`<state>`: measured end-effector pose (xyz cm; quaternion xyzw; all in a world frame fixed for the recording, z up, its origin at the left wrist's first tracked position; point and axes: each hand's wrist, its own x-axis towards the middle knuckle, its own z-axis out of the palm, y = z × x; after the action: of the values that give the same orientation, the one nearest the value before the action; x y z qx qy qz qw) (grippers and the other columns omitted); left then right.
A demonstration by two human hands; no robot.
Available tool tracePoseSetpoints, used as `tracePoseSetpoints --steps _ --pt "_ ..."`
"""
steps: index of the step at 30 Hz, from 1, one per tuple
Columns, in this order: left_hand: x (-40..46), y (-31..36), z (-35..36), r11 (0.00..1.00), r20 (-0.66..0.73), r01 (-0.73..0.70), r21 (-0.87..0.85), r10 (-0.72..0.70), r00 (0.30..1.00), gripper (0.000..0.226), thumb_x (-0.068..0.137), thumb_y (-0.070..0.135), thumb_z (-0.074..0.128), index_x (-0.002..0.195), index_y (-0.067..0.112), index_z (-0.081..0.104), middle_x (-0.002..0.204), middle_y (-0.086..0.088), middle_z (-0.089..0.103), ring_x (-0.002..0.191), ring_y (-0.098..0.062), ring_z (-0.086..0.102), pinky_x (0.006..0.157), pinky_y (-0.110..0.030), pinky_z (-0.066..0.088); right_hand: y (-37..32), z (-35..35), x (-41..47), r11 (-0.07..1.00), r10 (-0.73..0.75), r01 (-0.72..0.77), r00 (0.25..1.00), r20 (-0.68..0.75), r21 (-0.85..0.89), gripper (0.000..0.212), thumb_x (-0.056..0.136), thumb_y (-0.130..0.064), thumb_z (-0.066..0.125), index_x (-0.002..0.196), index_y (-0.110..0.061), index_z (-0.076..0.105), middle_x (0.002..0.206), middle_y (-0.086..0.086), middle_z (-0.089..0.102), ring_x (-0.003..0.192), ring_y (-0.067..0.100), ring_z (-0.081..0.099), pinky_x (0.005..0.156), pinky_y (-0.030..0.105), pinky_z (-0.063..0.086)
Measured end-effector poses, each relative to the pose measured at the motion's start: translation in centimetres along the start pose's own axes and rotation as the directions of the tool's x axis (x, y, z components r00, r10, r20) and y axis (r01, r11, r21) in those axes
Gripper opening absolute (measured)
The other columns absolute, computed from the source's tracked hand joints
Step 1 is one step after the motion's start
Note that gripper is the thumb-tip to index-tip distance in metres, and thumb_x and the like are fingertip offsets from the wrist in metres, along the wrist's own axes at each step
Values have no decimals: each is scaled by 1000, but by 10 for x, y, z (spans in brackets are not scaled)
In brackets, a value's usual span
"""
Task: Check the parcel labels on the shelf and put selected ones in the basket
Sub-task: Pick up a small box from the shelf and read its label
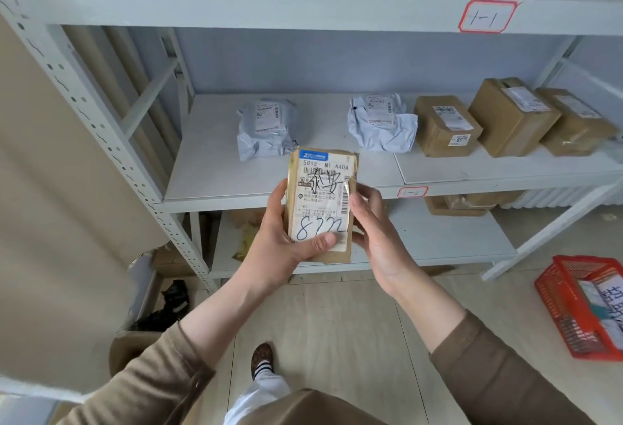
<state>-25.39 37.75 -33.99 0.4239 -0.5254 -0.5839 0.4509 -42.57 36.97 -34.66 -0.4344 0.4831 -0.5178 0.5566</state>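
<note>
A small brown cardboard parcel (322, 188) with a white shipping label and handwritten marks is held upright in front of the shelf, label facing me. My left hand (283, 239) grips its lower left side, thumb across the label's bottom. My right hand (374, 225) holds its right edge. On the middle shelf (209, 168) lie two grey plastic mailers (266, 128) (382, 121) and three brown boxes (445, 129) (512, 116) (576, 121). A red mesh basket (569, 313) with labelled parcels in it sits on the floor at the right.
The white metal rack has shelf tags "1-1" (487, 16) and "1-2" (412, 192). Teal bags lie on the top shelf. More cardboard parcels (455, 205) rest on the lower shelf. A cardboard box (135, 347) with black plastic stands by the left upright. My foot (262, 360) is on the tiled floor.
</note>
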Motion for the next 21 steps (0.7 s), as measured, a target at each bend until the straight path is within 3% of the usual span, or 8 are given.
tracePoseSetpoints --steps 3,6,9,13,16,19,21 --pt "2 4 -8 998 99 38 51 -43 994 103 73 -3 85 153 35 33 123 9 70 114 -11 70 82 -27 60 -3 -10 13 1000 0 -1 999 33 22 68 86 -46 64 148 -32 39 130 -6 70 111 5 70 78 24 57" --pt "16 19 -26 983 210 67 174 -103 972 96 74 0 85 151 33 38 119 11 74 110 -3 70 82 -19 57 -5 -21 23 994 60 -66 996 73 88 72 85 -39 69 150 -28 42 134 3 69 111 13 69 83 36 58" --pt "39 37 -40 974 153 74 212 -108 982 93 72 20 91 152 28 45 131 5 65 122 -12 64 89 -17 55 -5 -23 28 966 88 -113 990 114 231 55 87 -28 67 138 -12 55 121 11 71 106 21 66 81 41 62" --pt "56 38 -44 997 -2 59 -50 -60 998 74 79 33 77 148 35 50 146 2 55 133 -15 56 111 -39 46 -1 -19 35 858 148 -148 988 39 492 48 89 -28 71 134 -13 61 122 10 71 111 24 65 84 39 63" --pt "57 29 -39 976 -2 105 -190 -107 994 70 85 38 70 150 32 47 133 3 69 125 -16 61 105 -43 45 0 -20 40 819 187 -161 982 9 550 43 88 -34 69 128 -20 65 116 8 74 111 23 69 85 40 62" --pt "56 15 -36 971 60 164 -173 -156 986 69 86 30 73 150 22 48 131 -2 72 117 -19 70 101 -39 51 -3 -22 45 864 191 -143 980 -51 483 57 82 -42 71 134 -21 61 118 5 74 110 21 68 85 38 63" --pt "54 7 -36 956 79 212 -205 -200 977 73 85 20 77 150 19 45 133 -6 70 112 -22 73 89 -33 59 -5 -22 53 899 166 -105 980 -109 425 66 82 -47 70 141 -18 58 128 6 72 113 19 67 86 36 61"
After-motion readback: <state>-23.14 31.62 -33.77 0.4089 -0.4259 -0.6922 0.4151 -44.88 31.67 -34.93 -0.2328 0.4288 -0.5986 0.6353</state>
